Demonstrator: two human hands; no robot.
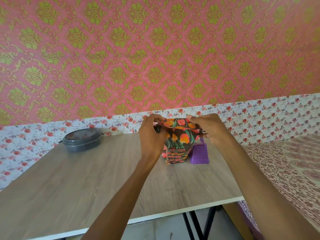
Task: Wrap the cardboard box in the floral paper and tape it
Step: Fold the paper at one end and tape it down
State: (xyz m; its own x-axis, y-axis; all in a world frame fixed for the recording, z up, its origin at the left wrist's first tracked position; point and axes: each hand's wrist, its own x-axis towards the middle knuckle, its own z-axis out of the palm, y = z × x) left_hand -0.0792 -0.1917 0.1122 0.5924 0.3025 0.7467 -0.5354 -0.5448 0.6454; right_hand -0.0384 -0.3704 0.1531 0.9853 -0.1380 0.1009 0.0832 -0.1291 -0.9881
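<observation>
Both hands work the top of the box [176, 149] standing on the table [86, 179], the left hand [152, 134] and right hand [207, 129] each pinching the floral paper [180, 129], beside a purple tape dispenser [199, 153].

bright, even, soft light fills the scene, with no hard glare. shadows are faint: only a thin dark line under the grey container [82, 140] on the surface [86, 170]. the wide lens bows the patterned wall [155, 49] and stretches the corners. detail is slightly soft throughout.
</observation>
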